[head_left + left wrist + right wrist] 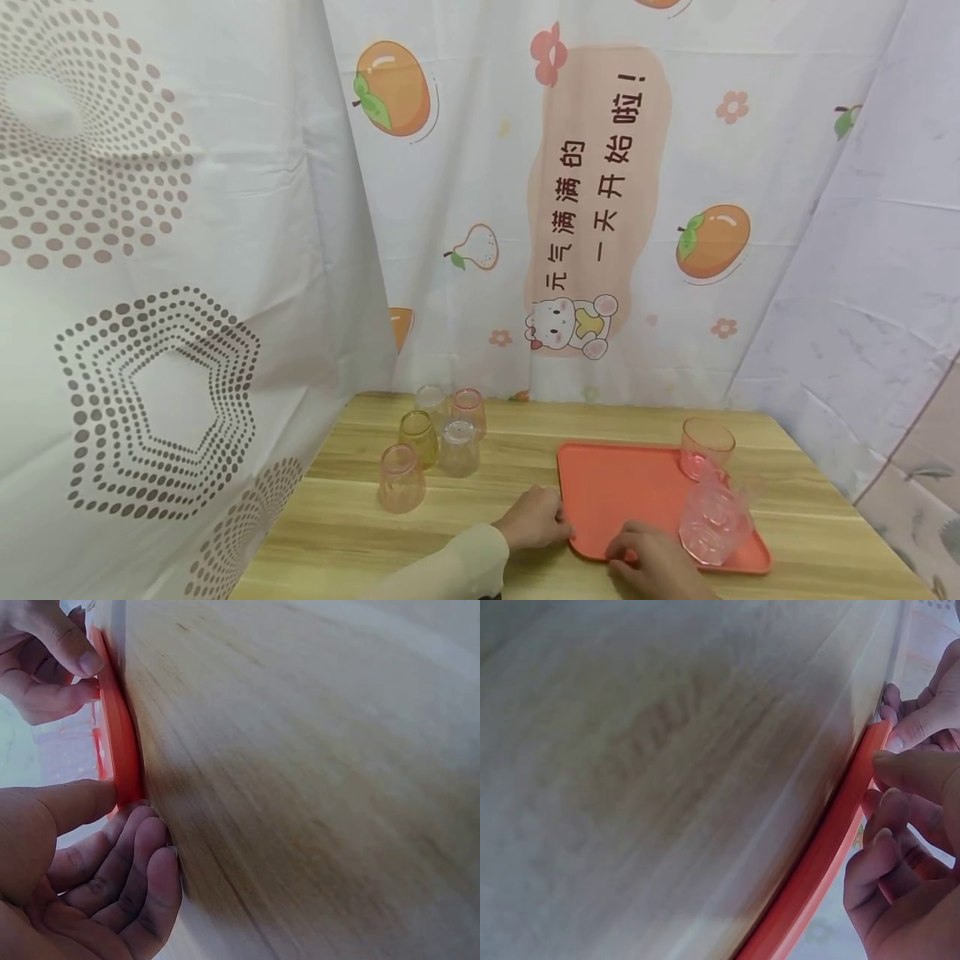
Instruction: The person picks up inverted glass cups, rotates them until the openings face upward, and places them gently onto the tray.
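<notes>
A flat, red-orange rectangular tray [622, 492] with rounded corners and a raised rim lies on the right part of a table with a pale, wood-grained top [498, 475]. The left hand [534, 521], at the end of a cream sleeve [457, 567], is at the tray's near left corner, its thumb and fingers closed in a pinch on the rim. Farther right along the near edge, the right hand [654, 557] also has the rim pinched between thumb and finger, with its other fingers bent. Whether the near edge is raised at all, I cannot tell.

On the tray, just beyond the right hand and to its right, is a transparent, pale-pink, jug-like vessel [711, 527]; whether it stands quite upright is hard to tell. A transparent pink cup [707, 446] is at the far right corner.

Well to the left of the tray, five transparent cups form a loose group: a pale-pink one [401, 483] nearest, an amber-yellow one [420, 440] and a colourless one [459, 454] beyond it, then a rosy-rimmed one [469, 410] and another colourless one [431, 400] at the far side.
</notes>
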Demonstrator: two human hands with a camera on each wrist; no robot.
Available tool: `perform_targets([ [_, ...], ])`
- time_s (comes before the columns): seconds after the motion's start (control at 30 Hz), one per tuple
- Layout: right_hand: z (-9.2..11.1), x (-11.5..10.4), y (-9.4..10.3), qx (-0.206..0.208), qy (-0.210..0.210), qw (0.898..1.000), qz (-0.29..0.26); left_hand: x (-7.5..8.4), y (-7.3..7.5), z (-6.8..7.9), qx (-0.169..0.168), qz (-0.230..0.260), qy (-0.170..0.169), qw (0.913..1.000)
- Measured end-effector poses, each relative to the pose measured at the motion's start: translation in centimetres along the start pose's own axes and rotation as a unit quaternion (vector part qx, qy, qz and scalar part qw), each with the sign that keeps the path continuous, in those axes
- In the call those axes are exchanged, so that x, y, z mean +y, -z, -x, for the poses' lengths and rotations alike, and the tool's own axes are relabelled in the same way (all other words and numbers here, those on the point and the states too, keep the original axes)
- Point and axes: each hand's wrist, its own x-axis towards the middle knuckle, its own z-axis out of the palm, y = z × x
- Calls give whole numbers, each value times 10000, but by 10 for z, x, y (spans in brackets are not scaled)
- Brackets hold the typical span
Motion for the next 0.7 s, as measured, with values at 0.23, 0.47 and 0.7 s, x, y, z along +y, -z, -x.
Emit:
perform_targets([
  [0.23, -3, -5, -3, 32, -9, 9998, 182, 1, 0, -1, -1, -54, 23, 10000],
  [0.47, -10, -11, -8, 19, 87, 9996, 252, 2, 1, 0, 22, -69, 82, 9999],
  [0.7, -16, -13, -12, -28, -59, 9989, 464, 2, 1, 0, -53, -41, 139, 9999],
])
